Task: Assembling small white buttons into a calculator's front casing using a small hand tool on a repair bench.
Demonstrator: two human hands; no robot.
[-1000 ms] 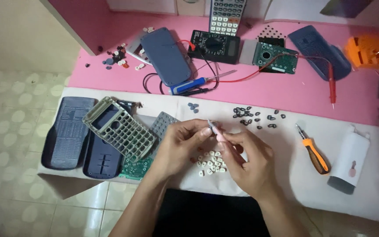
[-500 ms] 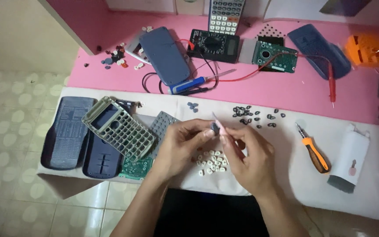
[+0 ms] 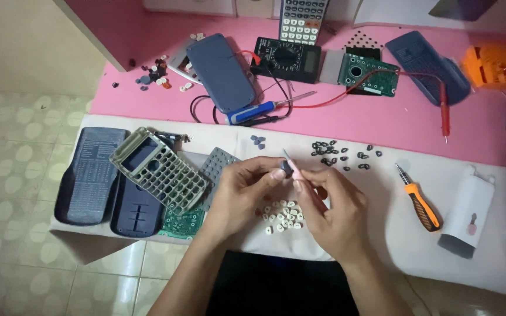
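Note:
My left hand (image 3: 242, 193) pinches a small dark calculator key (image 3: 287, 168) between thumb and fingertips. My right hand (image 3: 332, 208) holds a thin pink tool (image 3: 293, 167) with its tip against that key. Both hands hover over a cluster of small white keys (image 3: 282, 215) on the white cloth (image 3: 382, 210). Left of my left hand lie a grey keypad frame (image 3: 158, 169), a grey rubber key mat (image 3: 215, 169) and a green circuit board (image 3: 184, 223).
Dark loose keys (image 3: 338, 153) lie scattered beyond my hands. An orange-handled screwdriver (image 3: 420, 199) and a white brush tool (image 3: 467, 216) lie at right. Calculator shells (image 3: 92, 175) sit at left. A multimeter (image 3: 287, 58), a blue case (image 3: 221, 70) and another circuit board (image 3: 365, 73) rest on the pink table.
The hands stay together over the white keys, with only slight shifts of the fingers and the pink tool against the small key.

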